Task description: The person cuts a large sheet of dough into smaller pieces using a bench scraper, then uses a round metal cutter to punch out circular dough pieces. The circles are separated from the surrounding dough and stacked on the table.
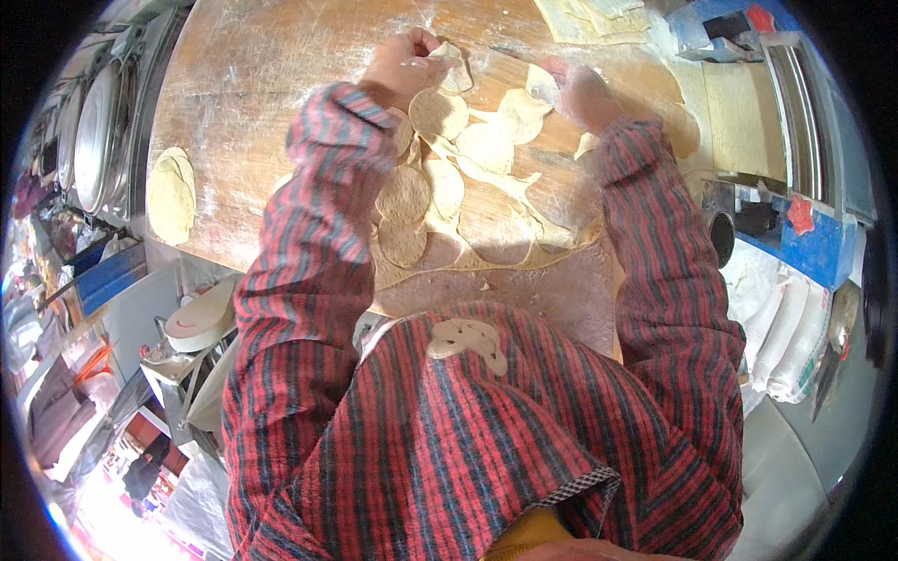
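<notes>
My left hand (410, 66) pinches the edge of a thin dough round (456, 73) near the top of the floured wooden board (295, 56). In my right hand (579, 91) is the raised edge of another thin dough piece (542, 85), beside a dough round (523, 116). Several flat rounds lie between and below my hands, some overlapping, such as one dough round (438, 113) and another dough round (403, 195). Thin strips of dough (498, 179) run among them. A dough sheet with curved cut-outs (491, 263) lies along the board's near edge.
Stacked dough rounds (170, 196) lie at the board's left edge. Folded dough sheets (596, 21) are at the top right. A machine with metal rollers (803, 119) and blue parts stands at right, a wide dough band (744, 119) beside it. White bags (793, 336) sit below.
</notes>
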`<action>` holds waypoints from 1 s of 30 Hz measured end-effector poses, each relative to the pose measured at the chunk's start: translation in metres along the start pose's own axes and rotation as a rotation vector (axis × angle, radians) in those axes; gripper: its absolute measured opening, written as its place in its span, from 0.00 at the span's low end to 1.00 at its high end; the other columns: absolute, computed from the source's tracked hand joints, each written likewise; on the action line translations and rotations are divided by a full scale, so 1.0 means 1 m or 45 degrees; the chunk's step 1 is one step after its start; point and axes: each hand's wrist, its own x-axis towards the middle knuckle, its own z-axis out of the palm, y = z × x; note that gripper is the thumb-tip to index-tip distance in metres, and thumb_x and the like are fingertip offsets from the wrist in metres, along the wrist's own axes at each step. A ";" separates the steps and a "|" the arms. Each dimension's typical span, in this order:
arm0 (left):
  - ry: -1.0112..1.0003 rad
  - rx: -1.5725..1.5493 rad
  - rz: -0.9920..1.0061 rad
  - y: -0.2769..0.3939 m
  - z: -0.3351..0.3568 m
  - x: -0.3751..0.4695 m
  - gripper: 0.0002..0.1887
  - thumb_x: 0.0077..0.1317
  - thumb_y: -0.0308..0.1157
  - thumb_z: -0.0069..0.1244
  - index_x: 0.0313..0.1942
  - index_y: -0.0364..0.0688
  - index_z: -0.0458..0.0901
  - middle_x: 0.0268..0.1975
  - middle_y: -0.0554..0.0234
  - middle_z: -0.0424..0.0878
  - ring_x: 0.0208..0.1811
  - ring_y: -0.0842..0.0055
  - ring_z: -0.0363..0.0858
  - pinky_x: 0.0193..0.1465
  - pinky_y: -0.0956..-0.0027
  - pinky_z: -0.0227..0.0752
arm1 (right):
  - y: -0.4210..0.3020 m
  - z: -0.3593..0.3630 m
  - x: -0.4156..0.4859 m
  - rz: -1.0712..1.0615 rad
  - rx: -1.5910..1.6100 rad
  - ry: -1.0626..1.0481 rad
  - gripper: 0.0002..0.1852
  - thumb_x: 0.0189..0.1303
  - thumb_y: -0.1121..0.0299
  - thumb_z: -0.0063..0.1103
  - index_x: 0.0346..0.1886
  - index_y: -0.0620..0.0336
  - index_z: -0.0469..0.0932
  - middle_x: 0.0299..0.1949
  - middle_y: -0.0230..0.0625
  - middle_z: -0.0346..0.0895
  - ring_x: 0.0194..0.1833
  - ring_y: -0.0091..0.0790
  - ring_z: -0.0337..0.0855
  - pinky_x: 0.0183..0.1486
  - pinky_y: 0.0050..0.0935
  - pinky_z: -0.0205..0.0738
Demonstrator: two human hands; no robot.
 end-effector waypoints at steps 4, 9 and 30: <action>-0.294 -0.400 0.175 0.019 -0.008 -0.030 0.14 0.59 0.25 0.61 0.46 0.35 0.80 0.37 0.61 0.85 0.36 0.81 0.83 0.37 0.75 0.77 | -0.010 0.003 -0.014 0.098 0.199 -0.210 0.25 0.60 0.63 0.62 0.57 0.69 0.73 0.46 0.48 0.82 0.47 0.38 0.83 0.49 0.34 0.78; -0.043 1.016 0.061 0.011 0.013 -0.048 0.19 0.60 0.30 0.60 0.49 0.33 0.76 0.42 0.50 0.84 0.45 0.63 0.83 0.50 0.65 0.77 | -0.016 0.030 -0.021 0.211 -0.567 0.103 0.33 0.56 0.55 0.66 0.61 0.65 0.71 0.52 0.50 0.80 0.55 0.46 0.80 0.57 0.38 0.72; -0.372 -0.100 -0.062 -0.009 -0.068 -0.100 0.16 0.61 0.26 0.60 0.49 0.37 0.79 0.37 0.67 0.83 0.35 0.82 0.80 0.35 0.78 0.73 | -0.016 -0.004 -0.061 -0.060 -0.265 0.022 0.25 0.59 0.64 0.63 0.57 0.69 0.73 0.51 0.50 0.79 0.51 0.39 0.80 0.52 0.32 0.74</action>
